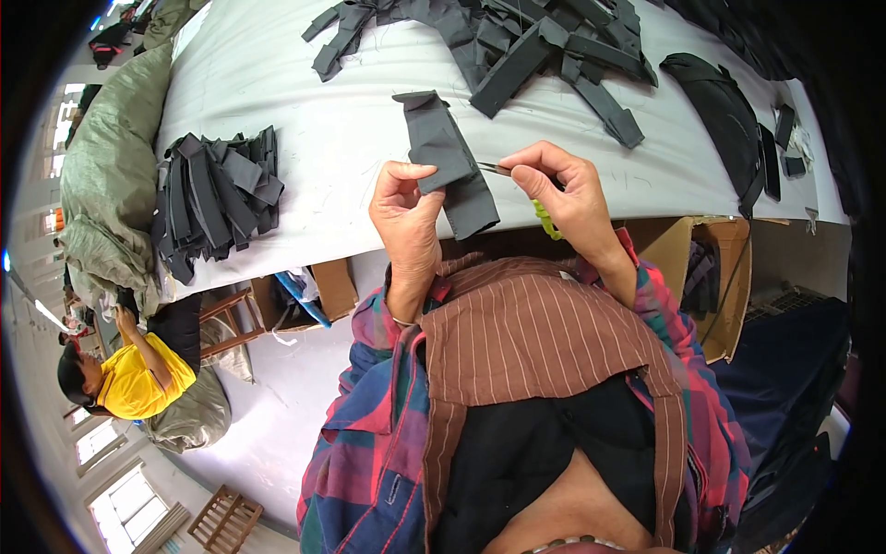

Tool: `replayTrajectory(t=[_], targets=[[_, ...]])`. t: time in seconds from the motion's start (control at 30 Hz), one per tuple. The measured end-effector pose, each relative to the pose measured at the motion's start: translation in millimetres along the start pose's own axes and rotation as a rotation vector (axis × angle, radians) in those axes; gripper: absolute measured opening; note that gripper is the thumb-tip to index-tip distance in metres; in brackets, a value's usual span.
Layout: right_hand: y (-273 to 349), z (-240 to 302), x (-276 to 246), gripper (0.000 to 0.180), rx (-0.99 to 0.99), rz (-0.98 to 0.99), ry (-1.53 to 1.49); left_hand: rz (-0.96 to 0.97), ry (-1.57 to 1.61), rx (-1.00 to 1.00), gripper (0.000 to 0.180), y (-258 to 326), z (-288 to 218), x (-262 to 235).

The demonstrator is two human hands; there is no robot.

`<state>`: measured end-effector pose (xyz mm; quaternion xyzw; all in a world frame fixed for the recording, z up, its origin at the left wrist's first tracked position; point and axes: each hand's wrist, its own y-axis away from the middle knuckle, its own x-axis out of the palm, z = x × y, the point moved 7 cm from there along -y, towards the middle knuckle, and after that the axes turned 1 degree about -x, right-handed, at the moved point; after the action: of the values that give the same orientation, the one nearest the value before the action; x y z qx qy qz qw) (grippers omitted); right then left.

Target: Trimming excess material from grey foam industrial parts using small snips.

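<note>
My left hand pinches a folded strip of dark grey fabric between thumb and fingers, above the near edge of the table. Facing it, my right hand is closed around small thread snips, their thin metal tips pointing left at the fabric's right edge. Whether the tips touch the cloth I cannot tell. A yellow-green coiled cord hangs below my right hand. Most of the snips' body is hidden in my fingers.
A white-covered table bears a neat stack of grey fabric pieces at left and a loose heap at the far side. A black bag lies right. Cardboard box below; a person in yellow sits left.
</note>
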<state>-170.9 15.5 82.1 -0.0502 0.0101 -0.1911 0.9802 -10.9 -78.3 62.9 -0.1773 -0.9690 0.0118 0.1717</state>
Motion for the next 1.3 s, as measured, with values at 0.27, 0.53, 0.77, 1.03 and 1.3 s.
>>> replayTrajectory(t=[0.27,0.53,0.77,1.03,1.3], targets=[[3.3,-8.9,11.2,0.014,0.052,-0.041,-0.177,0.045,0.179,-0.062,0.024,3.5,11.7,6.0],[7.7,0.9,15.1,0.012,-0.013,-0.075,-0.196,0.016,0.416,-0.239,0.025,9.6,20.8,18.8],[3.9,6.4,4.9,0.012,-0.105,-0.085,-0.073,0.043,0.435,-0.294,0.017,13.6,25.9,17.1],[-4.4,16.7,-16.7,0.021,-0.158,-0.122,0.169,0.079,0.280,-0.419,0.020,11.7,12.2,32.1],[-5.8,37.6,-16.1,0.021,-0.369,-0.040,0.380,0.139,0.255,-0.573,0.026,12.7,22.6,21.0]])
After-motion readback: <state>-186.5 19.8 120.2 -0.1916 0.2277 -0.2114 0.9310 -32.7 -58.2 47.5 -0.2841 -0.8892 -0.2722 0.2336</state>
